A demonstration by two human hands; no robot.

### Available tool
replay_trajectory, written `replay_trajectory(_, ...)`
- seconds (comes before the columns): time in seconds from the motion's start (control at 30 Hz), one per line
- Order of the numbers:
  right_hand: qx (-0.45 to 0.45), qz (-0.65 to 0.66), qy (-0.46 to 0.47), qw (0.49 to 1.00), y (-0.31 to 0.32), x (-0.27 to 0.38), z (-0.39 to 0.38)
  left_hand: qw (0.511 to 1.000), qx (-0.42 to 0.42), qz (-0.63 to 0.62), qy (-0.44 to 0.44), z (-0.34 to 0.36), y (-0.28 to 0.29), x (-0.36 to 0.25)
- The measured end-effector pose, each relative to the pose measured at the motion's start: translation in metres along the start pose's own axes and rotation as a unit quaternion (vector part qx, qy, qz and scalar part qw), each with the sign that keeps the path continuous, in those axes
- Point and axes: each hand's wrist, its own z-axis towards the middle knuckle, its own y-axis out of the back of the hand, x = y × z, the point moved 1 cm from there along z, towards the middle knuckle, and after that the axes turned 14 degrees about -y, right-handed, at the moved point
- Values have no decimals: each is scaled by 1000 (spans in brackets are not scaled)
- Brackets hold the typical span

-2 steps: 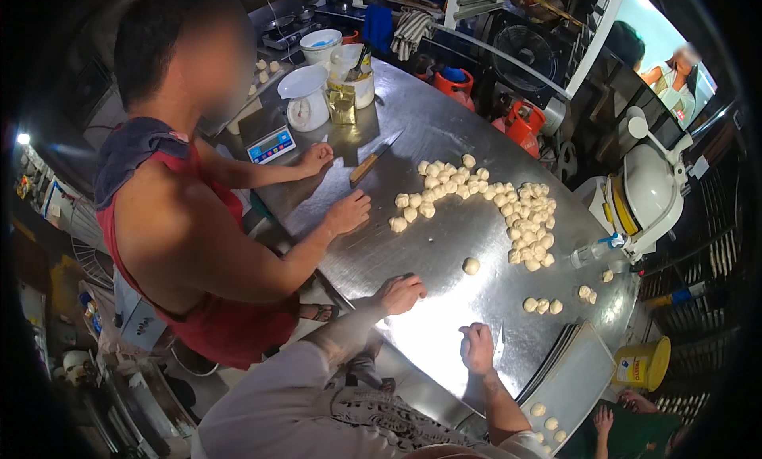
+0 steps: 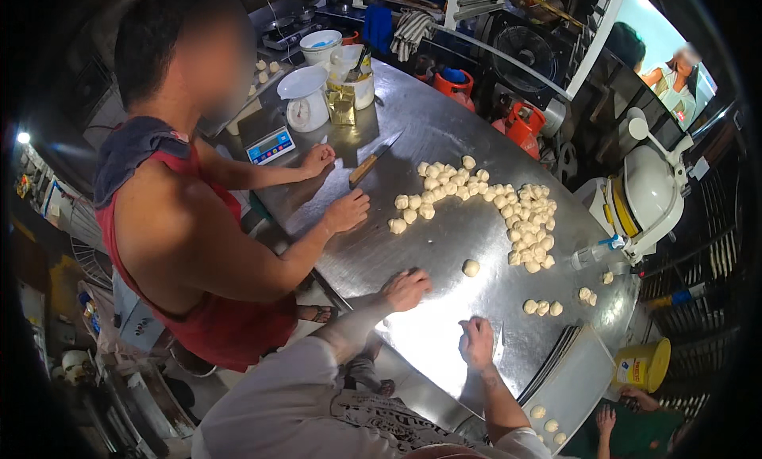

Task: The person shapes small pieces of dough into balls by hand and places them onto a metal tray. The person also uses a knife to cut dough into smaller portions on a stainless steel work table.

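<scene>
My left hand [image 2: 406, 290] is palm down on the steel table [image 2: 357, 257], its fingers curled under. Whatever is beneath them is hidden. My right hand [image 2: 477, 343] is also curled on the brightly lit near part of the table; its palm side is out of sight. A pointed metal blade [image 2: 499, 345] lies just right of it. One dough ball [image 2: 471, 268] sits alone beyond my hands. Farther off, many dough balls [image 2: 528, 229] form a curved cluster. Three dough balls [image 2: 543, 307] stand in a row to the right, with a few more nearby.
A co-worker [image 2: 171, 221] in a red top stands at left, hands on the table by a wooden-handled knife [image 2: 363, 170]. A digital scale [image 2: 271, 145] and white tubs [image 2: 306, 102] are beyond. Stacked trays [image 2: 573, 380], one bearing dough balls, border my right; a mixer [image 2: 647, 189] stands far right.
My left hand has shifted slightly forward and to the right across the table. My right hand has barely moved, and the dough balls lie as before.
</scene>
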Motion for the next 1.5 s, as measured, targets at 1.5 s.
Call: replay_trajectory(1.5,-32,125,-61,990,-30,23,-42,995,-77,-58,-12,-51,-25,4)
